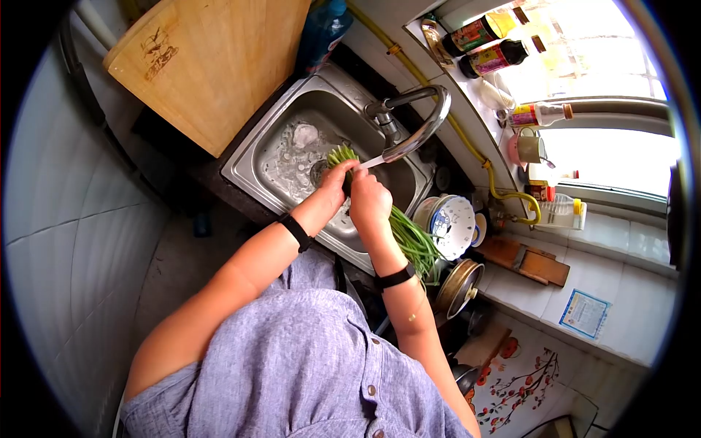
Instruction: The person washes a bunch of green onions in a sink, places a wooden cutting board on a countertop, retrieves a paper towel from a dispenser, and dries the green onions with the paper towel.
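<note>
Over the steel sink (253, 157), my two hands are close together on a bunch of long thin green stalks, like chives (412, 244). The pale cut ends poke out beyond my left hand (336, 179), whose fingers close around that end. My right hand (370, 198) is closed on the bunch just beside it, and the leafy ends trail past my right wrist across the sink's edge. Water runs from the curved chrome faucet (431, 124) onto the stalks and my fingers. The undersides of both hands are hidden.
A large wooden board (219, 66) stands at the sink's left, with a blue bottle (325, 33) behind it. Stacked bowls (453, 226) and a lidded pot (460, 287) sit to the right. Sauce bottles (493, 58) line the windowsill. Water and foam lie in the basin.
</note>
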### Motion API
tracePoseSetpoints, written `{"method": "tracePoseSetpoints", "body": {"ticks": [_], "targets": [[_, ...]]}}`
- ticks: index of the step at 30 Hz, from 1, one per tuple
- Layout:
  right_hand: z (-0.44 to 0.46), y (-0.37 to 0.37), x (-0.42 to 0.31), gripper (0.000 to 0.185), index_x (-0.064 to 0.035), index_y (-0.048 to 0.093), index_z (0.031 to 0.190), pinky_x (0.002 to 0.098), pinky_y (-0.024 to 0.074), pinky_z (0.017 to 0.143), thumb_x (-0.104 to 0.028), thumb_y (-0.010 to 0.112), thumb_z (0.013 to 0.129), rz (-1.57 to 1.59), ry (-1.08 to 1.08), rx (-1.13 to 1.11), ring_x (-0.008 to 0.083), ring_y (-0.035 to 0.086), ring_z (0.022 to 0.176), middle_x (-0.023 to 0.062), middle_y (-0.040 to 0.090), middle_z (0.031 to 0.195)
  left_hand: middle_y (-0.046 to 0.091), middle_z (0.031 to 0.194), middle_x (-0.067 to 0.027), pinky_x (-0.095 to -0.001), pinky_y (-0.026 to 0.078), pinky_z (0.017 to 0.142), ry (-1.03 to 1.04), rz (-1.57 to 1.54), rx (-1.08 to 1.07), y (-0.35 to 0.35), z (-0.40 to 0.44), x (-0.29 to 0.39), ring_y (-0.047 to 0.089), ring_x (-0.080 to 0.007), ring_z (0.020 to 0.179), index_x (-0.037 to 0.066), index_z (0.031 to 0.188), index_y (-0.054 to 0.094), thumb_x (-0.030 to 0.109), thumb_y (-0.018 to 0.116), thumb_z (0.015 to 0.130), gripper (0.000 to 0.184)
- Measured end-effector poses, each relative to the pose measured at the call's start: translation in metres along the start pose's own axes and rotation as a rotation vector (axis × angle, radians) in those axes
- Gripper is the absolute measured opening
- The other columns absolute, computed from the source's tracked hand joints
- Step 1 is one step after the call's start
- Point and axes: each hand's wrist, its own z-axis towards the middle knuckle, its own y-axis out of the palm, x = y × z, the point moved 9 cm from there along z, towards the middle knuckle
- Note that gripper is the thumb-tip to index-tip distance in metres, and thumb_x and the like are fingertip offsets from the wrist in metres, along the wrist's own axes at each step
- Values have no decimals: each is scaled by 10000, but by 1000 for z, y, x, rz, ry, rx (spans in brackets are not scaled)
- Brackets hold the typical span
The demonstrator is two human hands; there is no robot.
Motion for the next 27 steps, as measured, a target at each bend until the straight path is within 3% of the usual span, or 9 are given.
{"method": "tracePoseSetpoints", "body": {"ticks": [5,8,9,12,13,19,23,26,27], "targets": [[-32,-5,21,311,-26,470,997,348,515,576,-66,589,713,-41,30,-26,257,635,685,111,598,790,585,738,-69,-361,506,644,-30,10,39,-1,18,-14,592,-220,677,55,800,581,136,629,757,104],[-50,-11,36,233,-56,473,959,315,521,549,-96,580,756,-68,26,-7,220,644,661,77,602,785,584,734,-71,-351,506,637,152,167,-32,14,6,-6,597,-207,681,43,816,585,70,618,769,64],[-56,-8,43,255,-55,473,975,330,520,550,-79,580,744,-51,36,-18,230,642,672,89,603,803,589,662,-74,-319,477,534,96,110,3,21,0,-10,563,-194,557,-1,777,611,15,608,727,53],[-76,-20,64,351,-38,465,992,364,512,560,-70,614,675,77,73,6,274,630,678,118,595,794,591,668,-78,-305,476,495,92,-5,-31,-11,50,-9,561,-180,552,-2,805,614,26,578,792,47],[-83,-26,74,382,-41,460,978,383,507,580,-71,633,638,112,99,40,291,624,688,128,593,803,586,672,-82,-285,464,456,110,46,87,-13,42,5,560,-178,546,3,824,610,50,541,845,86],[-65,-16,119,358,-19,425,892,460,458,680,-88,614,596,468,290,54,402,574,793,215,597,789,584,807,-94,-398,473,701,-80,58,104,-26,17,-6,588,-229,777,79,1091,489,357,558,856,371],[-22,2,102,379,4,450,917,449,463,715,-133,624,609,554,274,5,407,578,842,238,607,831,571,804,-78,-389,425,695,-152,167,68,-14,-16,-22,579,-223,781,122,1079,473,657,601,689,675],[5,12,71,455,10,482,943,429,471,706,-185,683,584,583,280,-89,384,589,853,235,606,863,573,844,-51,-369,404,685,-185,161,-81,6,-33,-26,548,-180,785,151,1150,478,679,635,640,750],[12,16,58,484,9,486,973,427,474,710,-192,689,583,587,223,-97,378,592,854,232,609,865,595,919,-36,-370,423,712,-167,188,-197,17,-39,-21,557,-187,833,156,1111,522,622,651,674,652]]}}
